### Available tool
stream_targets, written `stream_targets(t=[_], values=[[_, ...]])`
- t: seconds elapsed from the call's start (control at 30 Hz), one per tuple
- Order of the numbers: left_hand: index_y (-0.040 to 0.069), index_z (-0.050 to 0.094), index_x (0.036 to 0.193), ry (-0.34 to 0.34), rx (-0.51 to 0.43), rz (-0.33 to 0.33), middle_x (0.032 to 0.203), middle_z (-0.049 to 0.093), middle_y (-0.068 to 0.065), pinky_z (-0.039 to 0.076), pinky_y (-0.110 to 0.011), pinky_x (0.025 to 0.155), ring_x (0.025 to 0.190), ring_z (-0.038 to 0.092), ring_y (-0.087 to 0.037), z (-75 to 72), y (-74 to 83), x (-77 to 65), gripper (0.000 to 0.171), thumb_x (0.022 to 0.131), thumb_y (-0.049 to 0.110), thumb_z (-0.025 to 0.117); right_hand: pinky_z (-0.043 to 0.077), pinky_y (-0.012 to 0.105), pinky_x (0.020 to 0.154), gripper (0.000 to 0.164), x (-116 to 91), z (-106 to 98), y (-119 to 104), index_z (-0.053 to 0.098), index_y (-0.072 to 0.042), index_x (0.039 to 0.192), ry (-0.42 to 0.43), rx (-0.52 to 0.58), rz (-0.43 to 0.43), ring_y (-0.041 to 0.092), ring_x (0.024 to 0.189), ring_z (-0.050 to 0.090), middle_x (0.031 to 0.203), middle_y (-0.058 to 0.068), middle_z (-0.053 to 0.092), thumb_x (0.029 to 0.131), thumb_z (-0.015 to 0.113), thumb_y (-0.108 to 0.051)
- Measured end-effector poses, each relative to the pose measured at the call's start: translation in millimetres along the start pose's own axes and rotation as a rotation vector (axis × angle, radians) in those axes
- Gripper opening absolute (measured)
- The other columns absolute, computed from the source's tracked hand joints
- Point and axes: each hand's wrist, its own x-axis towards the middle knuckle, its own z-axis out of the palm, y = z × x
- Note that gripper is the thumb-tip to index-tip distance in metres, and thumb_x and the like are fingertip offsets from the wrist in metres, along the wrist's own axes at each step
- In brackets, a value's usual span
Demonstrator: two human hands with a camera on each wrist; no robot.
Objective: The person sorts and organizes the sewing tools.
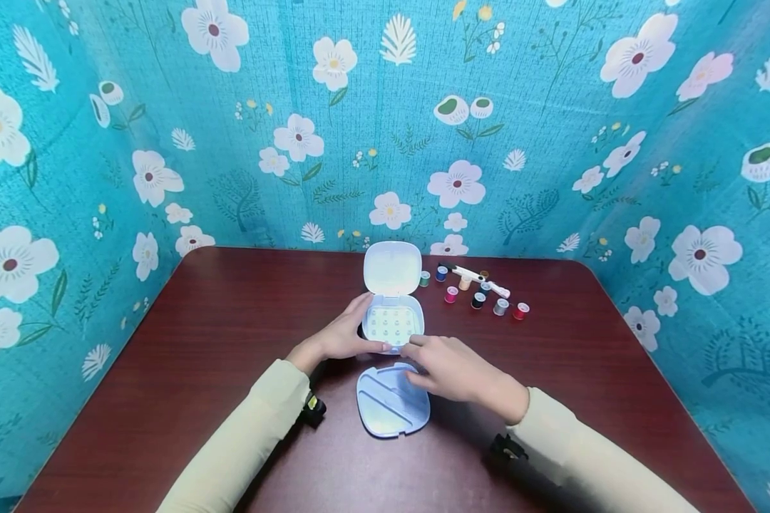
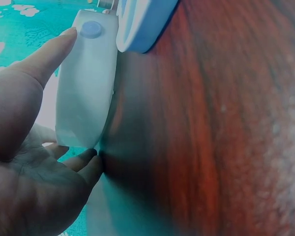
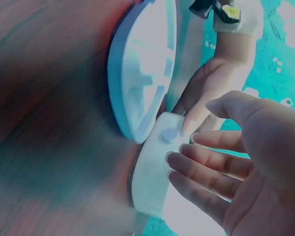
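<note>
Cream sleeves (image 1: 263,406) come in from both sides, and past the cuffs our two hands meet at the hinged plastic case (image 2: 86,93). Our left hand (image 1: 343,335) has hold of its left front corner, fingers about the side and thumb along the front wall, the tip just beside the round blue button (image 2: 91,29). Our right hand (image 1: 452,370) is partly open, fingers loosely bent with their tips at the front rim and the thumb apart; we see nothing in its grasp and cannot tell how firmly the tips bear.

The case sits on the dark wood-grain counter (image 1: 250,306), its lid (image 1: 393,268) raised at the back and a pale panel (image 1: 391,325) with rows of small marks inside. For work at this near rim, we judge that our left hand should do the bracing, pressing just enough to stop any skid, thumb clear of the button. Our right fingertips should feel for the edge and bear on it evenly, since a sharp tug could flex the plastic or tip the case back towards its lid.

A blue divided tray (image 1: 391,420) lies just in front of the case, so our right thumb and wrist had best ride above it. Farther off, behind to the right, thread spools (image 1: 478,301) stand near a slim white tool (image 1: 467,273); pushing the case that way could set them rolling
</note>
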Motion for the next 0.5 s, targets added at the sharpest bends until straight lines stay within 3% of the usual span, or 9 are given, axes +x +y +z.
stream_targets(t=[0.27,0.5], values=[[0.002,0.011,0.163,0.005,0.027,0.037,0.168,0.015,-0.013,0.028,-0.046,0.120,0.150,0.026,-0.029,-2.2,0.7,3.7,0.114,0.085,0.039,0.084,0.050,0.021,0.062,0.028,-7,-8,17,0.074,-0.010,0.115,0.137,0.002,0.059,0.008,0.074,0.058,0.096,-0.001,0.067,0.092,0.077,-0.025],[0.003,0.011,0.164,0.011,0.014,0.019,0.167,0.017,-0.014,0.028,-0.048,0.120,0.150,0.027,-0.030,1.2,-3.2,3.4,0.115,0.084,0.043,0.084,0.058,0.033,0.076,0.032,-14,-9,33,0.074,-0.010,0.118,0.219,-0.028,0.140,0.014,0.087,0.063,0.105,0.001,0.066,0.090,0.079,-0.024]])
